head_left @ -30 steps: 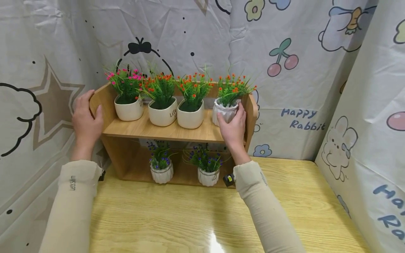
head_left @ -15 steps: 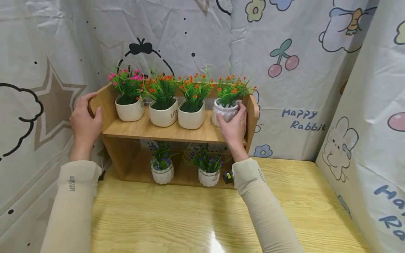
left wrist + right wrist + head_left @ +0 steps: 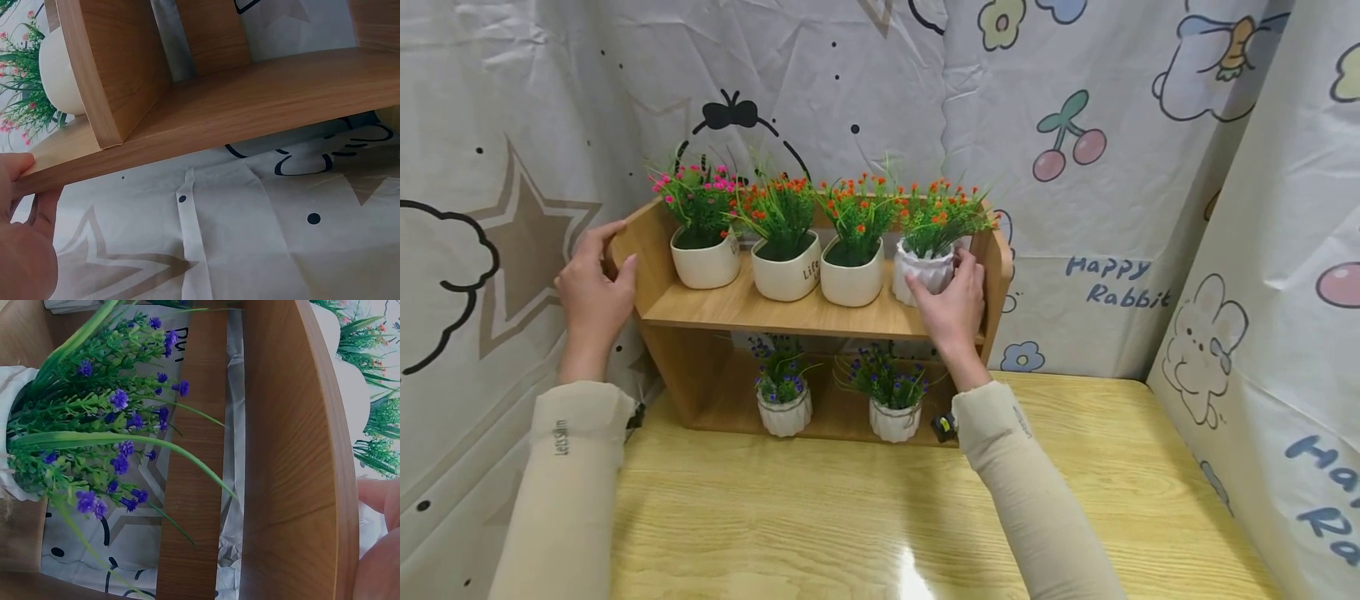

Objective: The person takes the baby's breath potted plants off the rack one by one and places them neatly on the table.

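In the head view my left hand holds the left side panel of a two-tier wooden shelf. Its thumb and fingers lie on opposite faces of that panel in the left wrist view. My right hand grips a potted plant with orange flowers and a white ridged pot, at the right end of the upper tier. Left of it stand an orange-flowered plant in a cream pot, another in a cream pot with lettering, and a pink-flowered plant.
On the lower tier stand two purple-flowered plants, a left one and a right one. A small black object sits by the shelf's lower right corner. Printed curtains hang behind and beside the wood-grain table.
The white-potted orange plant has shifted slightly left with my right hand, closer to the neighbouring cream pot. My left hand has moved slightly outward at the side panel.
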The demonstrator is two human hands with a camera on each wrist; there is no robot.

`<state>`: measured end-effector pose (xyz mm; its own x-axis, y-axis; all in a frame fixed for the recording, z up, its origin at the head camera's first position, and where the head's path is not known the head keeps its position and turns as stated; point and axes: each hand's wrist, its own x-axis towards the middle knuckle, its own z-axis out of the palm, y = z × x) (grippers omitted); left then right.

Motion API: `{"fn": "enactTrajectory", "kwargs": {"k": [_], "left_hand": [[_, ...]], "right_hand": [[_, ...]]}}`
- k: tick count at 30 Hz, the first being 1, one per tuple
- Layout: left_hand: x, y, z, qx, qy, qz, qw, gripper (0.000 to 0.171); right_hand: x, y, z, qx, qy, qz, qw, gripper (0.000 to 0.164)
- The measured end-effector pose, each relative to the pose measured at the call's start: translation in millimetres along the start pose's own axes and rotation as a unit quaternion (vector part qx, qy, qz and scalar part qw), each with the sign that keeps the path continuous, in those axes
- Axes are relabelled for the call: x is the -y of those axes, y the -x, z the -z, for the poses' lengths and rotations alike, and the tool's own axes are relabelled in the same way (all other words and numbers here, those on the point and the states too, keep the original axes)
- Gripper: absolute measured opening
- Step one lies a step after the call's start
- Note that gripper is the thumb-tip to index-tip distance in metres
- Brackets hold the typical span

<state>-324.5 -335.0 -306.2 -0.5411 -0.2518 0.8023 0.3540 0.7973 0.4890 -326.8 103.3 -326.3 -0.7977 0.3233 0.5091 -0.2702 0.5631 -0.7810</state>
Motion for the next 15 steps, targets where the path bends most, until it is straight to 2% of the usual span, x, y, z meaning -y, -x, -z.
{"fn": "enactTrajectory", "kwargs": {"k": [4,15], "left_hand": [[3.6,2.1,2.4,-0.004,0.004,-0.007,1.0,0.043],[-2.2,1.2,0.3,0.011,-0.011,0.014,0.9998,0.044]], "right_hand": [[1.4,6.6,1.4,0.004,0.0,0.004,1.0,0.085],[-0.4,18.6,5.6,-0.015,-0.003,0.031,0.999,0.082]]}}
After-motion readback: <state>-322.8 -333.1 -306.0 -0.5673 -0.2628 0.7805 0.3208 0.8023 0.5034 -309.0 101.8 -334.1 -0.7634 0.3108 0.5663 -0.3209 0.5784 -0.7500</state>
